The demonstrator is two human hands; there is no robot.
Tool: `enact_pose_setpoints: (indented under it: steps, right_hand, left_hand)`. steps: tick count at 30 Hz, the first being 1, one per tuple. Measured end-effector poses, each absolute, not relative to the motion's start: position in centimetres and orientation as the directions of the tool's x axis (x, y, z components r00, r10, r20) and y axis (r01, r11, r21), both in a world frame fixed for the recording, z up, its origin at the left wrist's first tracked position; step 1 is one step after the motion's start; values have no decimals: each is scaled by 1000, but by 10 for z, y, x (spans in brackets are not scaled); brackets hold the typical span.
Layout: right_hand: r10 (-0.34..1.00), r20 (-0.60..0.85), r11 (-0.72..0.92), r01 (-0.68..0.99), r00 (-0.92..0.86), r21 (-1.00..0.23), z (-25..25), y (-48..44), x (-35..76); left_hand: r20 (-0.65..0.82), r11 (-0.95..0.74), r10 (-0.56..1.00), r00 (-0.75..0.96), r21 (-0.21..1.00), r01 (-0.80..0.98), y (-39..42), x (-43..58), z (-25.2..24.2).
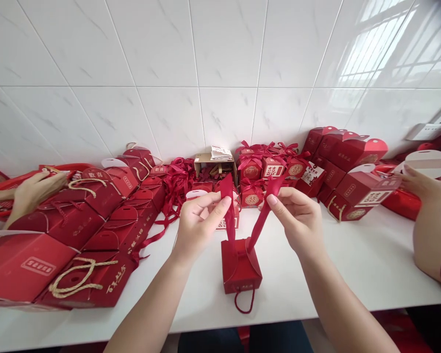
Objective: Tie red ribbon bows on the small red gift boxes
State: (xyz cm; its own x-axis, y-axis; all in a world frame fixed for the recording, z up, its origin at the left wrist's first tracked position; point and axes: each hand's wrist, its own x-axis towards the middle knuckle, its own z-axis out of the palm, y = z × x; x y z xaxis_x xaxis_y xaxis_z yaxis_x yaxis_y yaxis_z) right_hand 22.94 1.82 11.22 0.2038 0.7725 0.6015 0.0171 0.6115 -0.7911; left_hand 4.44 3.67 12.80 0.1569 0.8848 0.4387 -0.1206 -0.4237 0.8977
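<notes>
A small red gift box stands on the white table in front of me, its flaps folded over the top and a dark red cord loop hanging at its near side. A wide red ribbon rises from the top of the box in two strands. My left hand pinches one strand between thumb and fingers. The other strand is pinched by my right hand. Both strands are held up and apart above the box, and no knot shows.
Red boxes with rope handles are piled at the left, beside a heap of loose ribbons. Ribbon-tied boxes and a cardboard box stand by the wall. More boxes are stacked right. Other people's hands work at both sides.
</notes>
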Motion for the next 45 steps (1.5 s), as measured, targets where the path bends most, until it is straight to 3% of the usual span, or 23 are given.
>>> enact_pose_setpoints:
  steps: [7,13,22,30,35,39,42,45]
  right_hand:
    - [725,665,671,36,180,-741,118,12,231]
    - [733,651,655,53,200,-754,120,12,232]
    - [694,678,682,78,242,-727,121,5,235]
    - [824,535,555,-73,186,-829,120,4,229]
    - [861,508,508,52,-5,-860,127,0,228]
    - [794,564,576,-19,-228,-818,125,-1,233]
    - [771,591,605,-17,-237,-796,119,2,239]
    - [688,670,718,133,-278,-683,113,7,247]
  left_hand:
    - [397,-384,905,156,917,-103,34,43,124]
    - [457,-445,884,97,887,-123,33,44,130]
    - [412,-374,900,145,898,-231,30,50,137]
    - [384,-323,878,286,916,-239,24,55,132]
    - [294,-274,857,423,956,-107,18,63,136]
    - [258,-263,864,433,964,-49,20,66,133]
    - [232,-225,834,501,971,-75,24,64,129]
    - [198,-118,824,531,976,-180,30,60,126]
